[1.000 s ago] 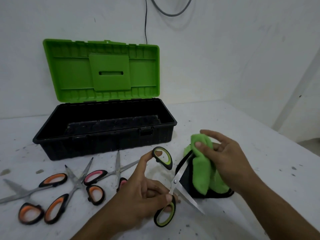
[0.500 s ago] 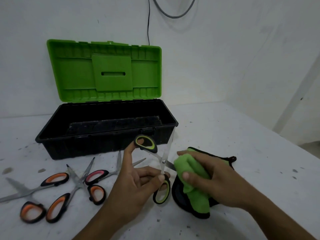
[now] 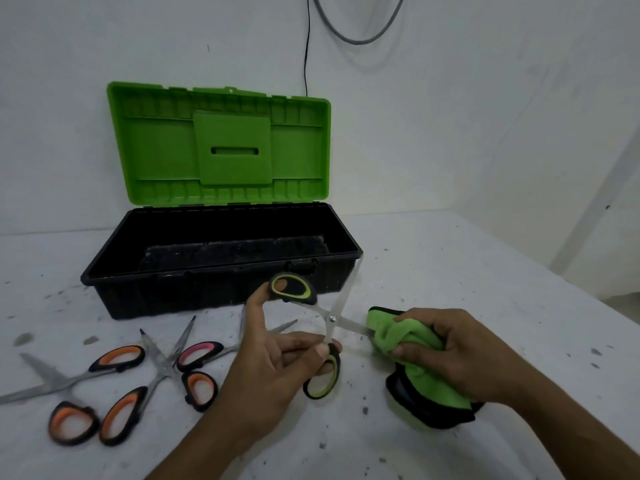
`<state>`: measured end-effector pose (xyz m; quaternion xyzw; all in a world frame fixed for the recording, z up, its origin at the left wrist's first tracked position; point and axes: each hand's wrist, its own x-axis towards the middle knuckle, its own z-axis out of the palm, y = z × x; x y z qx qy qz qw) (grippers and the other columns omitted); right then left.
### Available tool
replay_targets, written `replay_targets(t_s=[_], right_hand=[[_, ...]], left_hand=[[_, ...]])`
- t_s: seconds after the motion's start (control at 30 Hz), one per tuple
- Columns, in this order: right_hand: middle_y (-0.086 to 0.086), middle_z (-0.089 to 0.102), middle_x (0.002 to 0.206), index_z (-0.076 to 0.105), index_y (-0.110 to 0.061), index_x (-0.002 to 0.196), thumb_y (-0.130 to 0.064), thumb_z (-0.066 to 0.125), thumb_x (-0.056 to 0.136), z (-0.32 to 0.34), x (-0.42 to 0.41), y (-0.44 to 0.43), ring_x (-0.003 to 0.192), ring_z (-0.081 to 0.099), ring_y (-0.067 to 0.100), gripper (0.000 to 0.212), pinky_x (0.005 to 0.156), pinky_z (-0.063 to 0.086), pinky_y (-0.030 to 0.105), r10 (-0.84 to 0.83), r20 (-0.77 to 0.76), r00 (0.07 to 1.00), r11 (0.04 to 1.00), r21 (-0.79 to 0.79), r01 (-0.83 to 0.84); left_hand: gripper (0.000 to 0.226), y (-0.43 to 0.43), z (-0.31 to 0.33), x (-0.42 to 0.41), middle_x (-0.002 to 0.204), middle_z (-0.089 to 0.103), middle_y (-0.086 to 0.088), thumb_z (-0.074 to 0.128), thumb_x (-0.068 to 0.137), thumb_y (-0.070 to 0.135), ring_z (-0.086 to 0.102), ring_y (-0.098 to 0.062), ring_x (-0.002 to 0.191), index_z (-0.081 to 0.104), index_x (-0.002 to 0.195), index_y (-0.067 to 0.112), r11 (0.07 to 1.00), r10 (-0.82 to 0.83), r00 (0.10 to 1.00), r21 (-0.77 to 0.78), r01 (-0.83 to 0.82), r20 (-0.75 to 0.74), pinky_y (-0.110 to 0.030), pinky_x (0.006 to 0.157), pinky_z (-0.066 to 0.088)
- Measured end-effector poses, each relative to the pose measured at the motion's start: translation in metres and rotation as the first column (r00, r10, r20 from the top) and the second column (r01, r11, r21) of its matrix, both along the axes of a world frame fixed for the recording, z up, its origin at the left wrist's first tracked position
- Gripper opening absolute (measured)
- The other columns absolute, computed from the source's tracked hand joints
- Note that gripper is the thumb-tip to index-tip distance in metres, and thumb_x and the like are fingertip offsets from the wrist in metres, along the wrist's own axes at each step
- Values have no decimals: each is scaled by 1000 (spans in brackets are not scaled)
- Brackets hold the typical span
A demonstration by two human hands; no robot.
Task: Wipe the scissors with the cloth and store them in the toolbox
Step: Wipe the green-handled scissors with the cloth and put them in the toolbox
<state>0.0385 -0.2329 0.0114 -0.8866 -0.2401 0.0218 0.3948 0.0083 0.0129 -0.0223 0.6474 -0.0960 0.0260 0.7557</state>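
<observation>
Two hands work nearest the camera. The left hand (image 3: 273,372) grasps one pair of green-handled scissors (image 3: 330,318): its forefinger goes through the upper loop and its thumb presses the lower one. The scissors are held just above the table, spread wide. One blade points up towards the toolbox corner, and the other runs right into the one green cloth (image 3: 415,344). The right hand (image 3: 446,355) is clenched around the cloth, bunching it over that blade, and the cloth's black-edged tail lies on the table.

Left of the hands, three more scissors (image 3: 119,386) lie on the surface, two with orange grips and one with pink, so there are four pairs in all. Behind them stands a single black toolbox (image 3: 207,271) with its green lid (image 3: 221,143) upright and open.

Half a second ago the cloth sat close to the pivot; it has since slid outward along the blade.

The table (image 3: 450,271) is white with dark flecks. White walls (image 3: 467,116) meet in a corner. One thin black cable (image 3: 306,46) and one grey cable loop (image 3: 356,39) hang on them.
</observation>
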Motion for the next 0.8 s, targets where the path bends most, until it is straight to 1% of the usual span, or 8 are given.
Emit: replay_targets(t_s=[0.1, 0.17, 0.27, 0.37, 0.57, 0.67, 0.73, 0.8], right_hand=[[-16, 72, 86, 70, -42, 90, -28, 71, 86, -3, 7, -23, 78, 67, 7, 14, 70, 52, 24, -94, 90, 992, 981, -160, 107], [-22, 70, 85, 69, -43, 91, -27, 70, 87, -7, 11, -32, 74, 65, 3, 16, 64, 49, 16, -126, 146, 981, 958, -239, 158], [-31, 67, 97, 67, -44, 99, -40, 65, 89, -22, 18, -37, 86, 64, -6, 11, 77, 50, 14, -80, 202, 976, 926, -348, 148], [-21, 68, 103, 64, -38, 110, -75, 34, 85, -42, 24, -45, 94, 64, 3, 54, 83, 54, 32, -123, 278, 953, 873, -426, 237], [-6, 60, 130, 47, -26, 138, -80, 27, 78, -48, 35, -55, 118, 55, 17, 83, 100, 42, 34, -288, 326, 900, 773, -475, 420], [-3, 52, 138, 46, -25, 138, -74, 31, 84, -47, 26, -40, 124, 50, 23, 74, 102, 33, 46, -355, 504, 788, 704, -410, 579], [-4, 54, 131, 52, -25, 130, -63, 36, 87, -42, 11, -20, 119, 50, 21, 59, 100, 29, 43, -346, 611, 713, 746, -282, 603], [-13, 56, 120, 57, -30, 119, -62, 38, 88, -39, -5, 1, 112, 49, 10, 48, 97, 27, 36, -352, 592, 725, 818, -181, 546]], left_hand=[[75, 14, 3, 6, 90, 77, -19, 60, 84, -9, 75, -26, 90, 30, 126, 47, 993, 96, 995, -75, -96, -2, -27, 73, 61], [73, 19, 5, 9, 90, 77, -18, 60, 84, -7, 75, -26, 89, 32, 121, 48, 985, 134, 991, -107, -135, -9, -29, 78, 61], [75, 15, 2, 9, 90, 77, -19, 62, 81, -4, 75, -26, 90, 30, 128, 45, 980, 136, 990, -139, -139, -34, -31, 78, 61], [76, 7, -2, 6, 90, 77, -20, 62, 81, -4, 75, -27, 91, 30, 129, 46, 980, 115, 991, -156, -124, -63, -31, 79, 61], [84, 0, -4, 1, 93, 77, -19, 66, 78, 2, 75, -31, 90, 24, 134, 48, 978, 108, 988, -166, -125, -109, -38, 79, 61], [88, -2, -2, 0, 94, 77, -17, 70, 69, 11, 75, -30, 90, 23, 133, 48, 977, 133, 984, -151, -150, -119, -43, 81, 59], [85, -2, -2, 2, 94, 77, -18, 72, 67, 11, 75, -31, 87, 27, 130, 47, 971, 161, 980, -162, -178, -115, -41, 78, 60], [82, -4, -2, 2, 95, 76, -21, 74, 66, 9, 75, -32, 85, 31, 126, 46, 963, 189, 976, -175, -205, -105, -38, 73, 61]])
